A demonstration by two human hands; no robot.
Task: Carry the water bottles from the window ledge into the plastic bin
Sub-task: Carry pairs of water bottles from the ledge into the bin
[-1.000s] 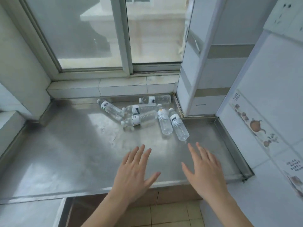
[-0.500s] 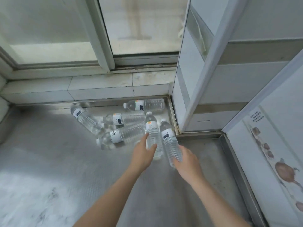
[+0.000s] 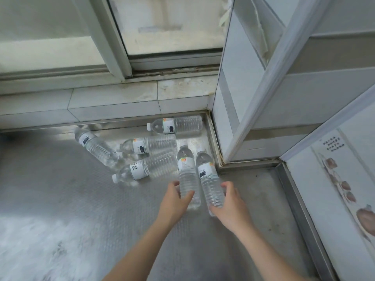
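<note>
Several clear water bottles with white labels lie on the steel window ledge [image 3: 60, 199] near its back right corner. My left hand [image 3: 174, 201] curls round the lower body of one bottle [image 3: 187, 175] lying with its cap away from me. My right hand [image 3: 231, 207] wraps round the base of the bottle [image 3: 209, 179] beside it on the right. Three more lie flat behind: one [image 3: 150, 166] just left, one [image 3: 154, 145] above it, one [image 3: 178, 124] against the back wall. Another bottle [image 3: 95, 147] lies slanted at the left. The plastic bin is out of view.
A tiled pillar [image 3: 253, 98] stands right of the bottles. A tiled step [image 3: 113, 104] and the window frame [image 3: 113, 47] run along the back. A raised steel edge [image 3: 304, 209] borders the ledge on the right, next to a tiled wall.
Both hands have reached forward from the ledge's near edge to the two nearest bottles and closed round them. The view has moved closer to the bottles.
</note>
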